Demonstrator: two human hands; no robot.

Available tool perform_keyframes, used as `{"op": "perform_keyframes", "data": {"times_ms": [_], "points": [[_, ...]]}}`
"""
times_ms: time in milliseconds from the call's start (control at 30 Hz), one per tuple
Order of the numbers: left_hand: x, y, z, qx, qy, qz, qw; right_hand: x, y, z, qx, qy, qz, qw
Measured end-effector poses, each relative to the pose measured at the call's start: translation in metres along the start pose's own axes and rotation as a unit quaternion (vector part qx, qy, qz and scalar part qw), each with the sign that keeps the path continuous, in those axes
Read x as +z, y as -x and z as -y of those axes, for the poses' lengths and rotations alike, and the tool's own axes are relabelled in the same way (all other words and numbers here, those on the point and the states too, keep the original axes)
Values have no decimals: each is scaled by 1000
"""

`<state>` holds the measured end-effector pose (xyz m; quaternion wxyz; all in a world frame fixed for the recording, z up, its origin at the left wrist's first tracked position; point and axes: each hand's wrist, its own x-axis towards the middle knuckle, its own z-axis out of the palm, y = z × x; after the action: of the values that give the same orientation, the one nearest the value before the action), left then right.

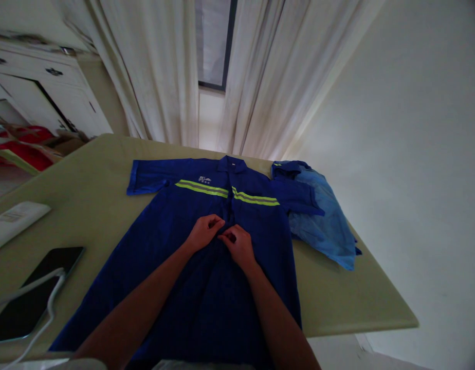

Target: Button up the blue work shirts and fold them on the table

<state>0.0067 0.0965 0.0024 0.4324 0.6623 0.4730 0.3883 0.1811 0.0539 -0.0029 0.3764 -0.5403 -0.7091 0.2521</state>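
A dark blue short-sleeved work shirt [164,241] lies spread face up, its collar at the far end and yellow-green reflective bands across the chest. Both hands meet at its front opening, a little below the bands. My left hand [204,231] pinches the placket edge between thumb and fingertips. Just to the right and slightly nearer, my right hand [239,244] pinches the cloth of the same front edge. Any button between the fingertips is too small to make out. The lower hem runs out of view beneath my forearms.
On the table [338,303], blue folded clothing [322,210] lies under the shirt's right sleeve. A black phone [37,293] with a white cable [50,303] and a white box-like object [17,221] are at left. Curtains [160,67] and a wall [422,154] stand beyond.
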Motion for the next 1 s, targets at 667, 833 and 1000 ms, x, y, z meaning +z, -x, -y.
{"op": "perform_keyframes", "data": {"times_ms": [667, 833, 1000], "points": [[8, -25, 12, 142, -437, 108, 881, -22, 8, 33, -99, 84, 115, 985], [9, -41, 6, 135, -424, 45, 894, -20, 46, 36, -43, 126, 114, 985], [7, -19, -2, 174, -339, 52, 923, -27, 66, 22, -14, 72, 60, 995]]}}
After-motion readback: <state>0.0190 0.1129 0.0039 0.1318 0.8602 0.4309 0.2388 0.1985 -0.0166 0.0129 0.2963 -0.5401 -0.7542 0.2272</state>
